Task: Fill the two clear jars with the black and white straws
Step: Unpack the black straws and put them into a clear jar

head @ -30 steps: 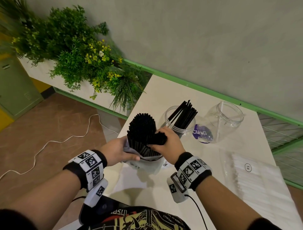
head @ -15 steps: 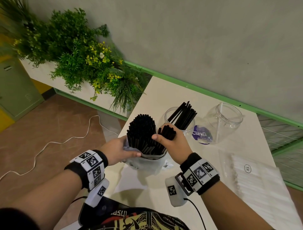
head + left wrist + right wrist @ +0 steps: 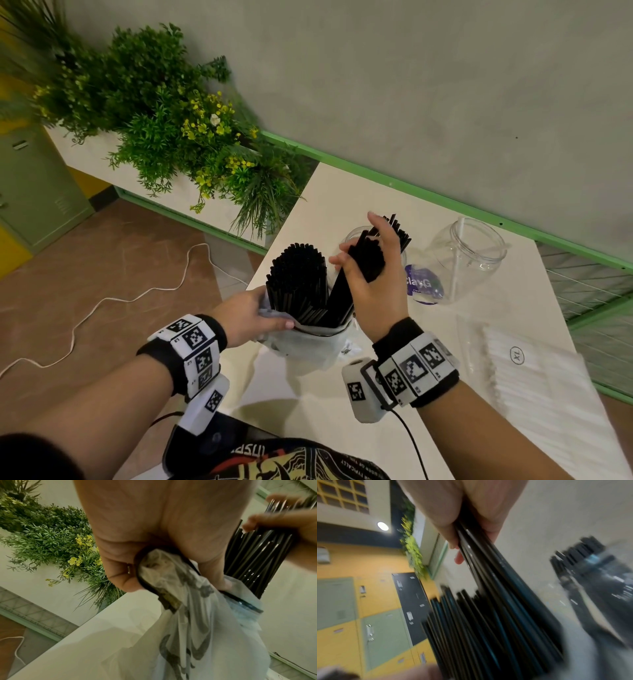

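My left hand (image 3: 250,317) (image 3: 164,534) grips the crumpled clear bag (image 3: 308,346) (image 3: 197,628) that holds a standing bundle of black straws (image 3: 296,277). My right hand (image 3: 370,270) (image 3: 467,513) holds a smaller bunch of black straws (image 3: 356,274) (image 3: 496,601), partly drawn up out of the bag and leaning right. Behind that hand stands a clear jar (image 3: 352,236) with several black straws (image 3: 400,229) in it. An empty clear jar (image 3: 469,257) with a purple label (image 3: 419,284) stands to its right. A flat pack of white straws (image 3: 534,383) lies at the table's right.
The white table (image 3: 308,404) ends at its left edge beside my left hand, with brown floor and a white cable (image 3: 113,298) below. A planter of green plants (image 3: 164,113) stands at the far left. A grey wall with a green rail (image 3: 445,202) runs behind the jars.
My right hand has pulled its bunch of black straws upward and to the right, out of the main bundle, toward the jar behind. My left hand stays on the bag.
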Available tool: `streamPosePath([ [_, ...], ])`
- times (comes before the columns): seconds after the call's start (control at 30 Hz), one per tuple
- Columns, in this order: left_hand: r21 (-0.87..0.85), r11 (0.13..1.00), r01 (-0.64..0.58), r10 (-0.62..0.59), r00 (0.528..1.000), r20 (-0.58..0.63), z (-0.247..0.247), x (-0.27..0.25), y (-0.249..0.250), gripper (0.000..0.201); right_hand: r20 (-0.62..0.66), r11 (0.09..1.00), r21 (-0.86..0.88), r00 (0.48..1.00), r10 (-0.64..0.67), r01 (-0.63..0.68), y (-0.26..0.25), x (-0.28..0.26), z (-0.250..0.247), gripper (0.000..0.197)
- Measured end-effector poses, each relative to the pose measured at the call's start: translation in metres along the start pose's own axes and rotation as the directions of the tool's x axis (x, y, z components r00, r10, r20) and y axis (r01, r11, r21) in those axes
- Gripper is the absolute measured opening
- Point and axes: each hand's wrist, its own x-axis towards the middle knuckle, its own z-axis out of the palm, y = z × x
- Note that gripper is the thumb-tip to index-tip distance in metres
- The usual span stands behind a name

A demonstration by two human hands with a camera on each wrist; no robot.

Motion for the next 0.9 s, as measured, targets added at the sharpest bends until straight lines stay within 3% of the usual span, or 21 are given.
streamPosePath([
  [0.1, -0.023, 0.999, 0.035, -0.035, 0.999, -0.002, 0.002, 0.001, 0.000, 0.074, 0.006, 0.992, 0.046, 0.993, -0.115, 0.114, -0.023, 0.015, -0.007, 0.051],
  [0.27, -0.026, 0.999, 0.037, -0.037, 0.999, 0.003, 0.002, 0.004, -0.001, 0.083, -0.015, 0.991, 0.093, 0.995, -0.095, 0.096, -0.033, 0.032, -0.013, 0.042],
  [0.47, -0.046, 0.999, 0.010, -0.010, 1.000, -0.009, 0.000, 0.004, 0.004, 0.049, 0.029, 0.999, 0.033, 0.999, -0.024, 0.023, -0.027, 0.036, -0.007, 0.038],
  [0.57, -0.060, 0.998, 0.018, -0.018, 1.000, -0.006, -0.003, 0.002, 0.005, 0.049, -0.032, 0.997, 0.067, 0.999, -0.035, 0.037, -0.040, 0.049, -0.018, 0.037],
  [0.7, -0.096, 0.995, 0.009, -0.008, 1.000, 0.012, -0.003, 0.006, 0.001, 0.094, -0.124, 0.991, 0.116, 0.991, -0.049, 0.064, -0.052, 0.067, -0.038, 0.037],
  [0.73, -0.098, 0.995, 0.007, -0.006, 1.000, 0.015, -0.003, 0.007, -0.001, 0.096, -0.142, 0.990, 0.122, 0.989, -0.050, 0.068, -0.052, 0.069, -0.042, 0.037],
  [0.9, -0.096, 0.995, -0.026, 0.028, 0.999, 0.015, -0.007, 0.004, 0.011, 0.057, -0.237, 0.989, 0.122, 0.970, -0.052, 0.083, -0.054, 0.075, -0.055, 0.036],
])
